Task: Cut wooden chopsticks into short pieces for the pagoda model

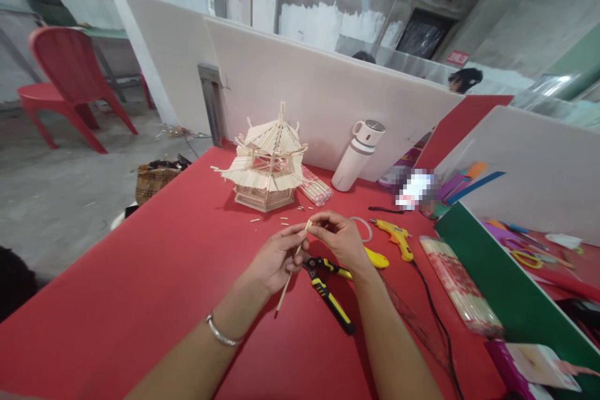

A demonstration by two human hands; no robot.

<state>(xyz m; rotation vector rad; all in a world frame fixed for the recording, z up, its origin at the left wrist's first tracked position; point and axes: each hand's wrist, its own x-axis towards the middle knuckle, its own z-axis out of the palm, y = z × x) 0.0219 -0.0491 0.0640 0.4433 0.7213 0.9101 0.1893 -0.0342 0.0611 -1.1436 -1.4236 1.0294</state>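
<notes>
A thin wooden stick [291, 266] is pinched between both hands above the red table [154, 275]. My left hand [276, 259] grips its middle with closed fingers. My right hand [338, 239] pinches its upper end. Right under the hands lie yellow-and-black pliers [328, 290]. A small pagoda model [268, 165] built of wooden sticks stands on the table beyond the hands, with short stick offcuts [269, 220] scattered in front of it.
A yellow glue gun [398, 239] with a black cord lies to the right, beside a packet of sticks [462, 287]. A white flask [357, 155] and another stick bundle [315, 186] stand near the white partition [323, 87]. A green board [506, 287] borders the right side.
</notes>
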